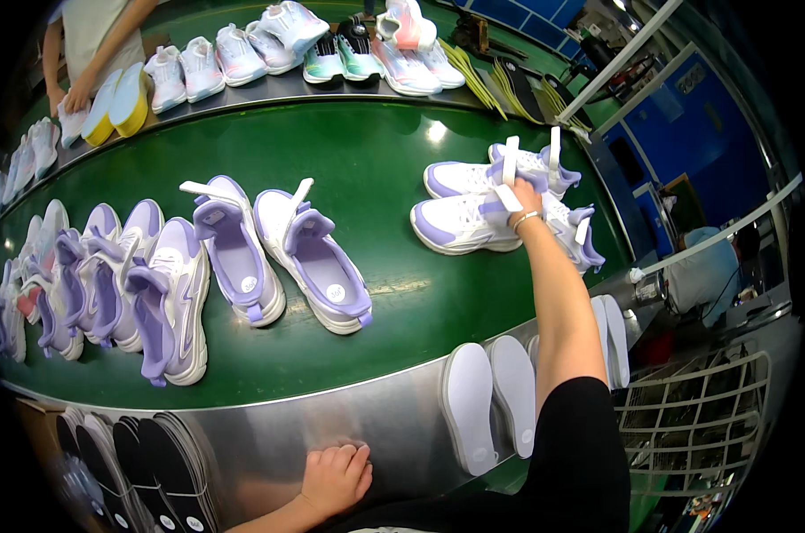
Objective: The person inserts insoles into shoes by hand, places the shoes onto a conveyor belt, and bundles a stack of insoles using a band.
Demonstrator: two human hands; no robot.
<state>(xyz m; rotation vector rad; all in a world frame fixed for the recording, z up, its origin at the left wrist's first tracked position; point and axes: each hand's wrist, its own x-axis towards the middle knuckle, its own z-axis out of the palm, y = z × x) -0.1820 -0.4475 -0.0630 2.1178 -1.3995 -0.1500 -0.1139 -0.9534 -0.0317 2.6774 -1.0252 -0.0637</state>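
Note:
My right hand (527, 197) reaches far across the green belt to a cluster of white-and-lilac sneakers. Its fingers close around the collar of the nearest sneaker (460, 222); their tips are partly hidden among upright white straps. Another sneaker (456, 178) lies just behind, with more of the same to the right. On the steel ledge rests my left hand (336, 480), its fingers curled in and nothing visible in them. Mid-belt sit two lilac sneakers, one (233, 249) beside the other (318, 262), toes pointing away and straps raised.
More lilac sneakers (167, 302) crowd the belt's left end. Pale insoles (469, 409) lie on the near ledge (331, 417) under my right arm; bundled black insoles (176, 471) stand at left. Pastel sneakers (238, 53) line the far ledge, where another person's hands (78, 93) work.

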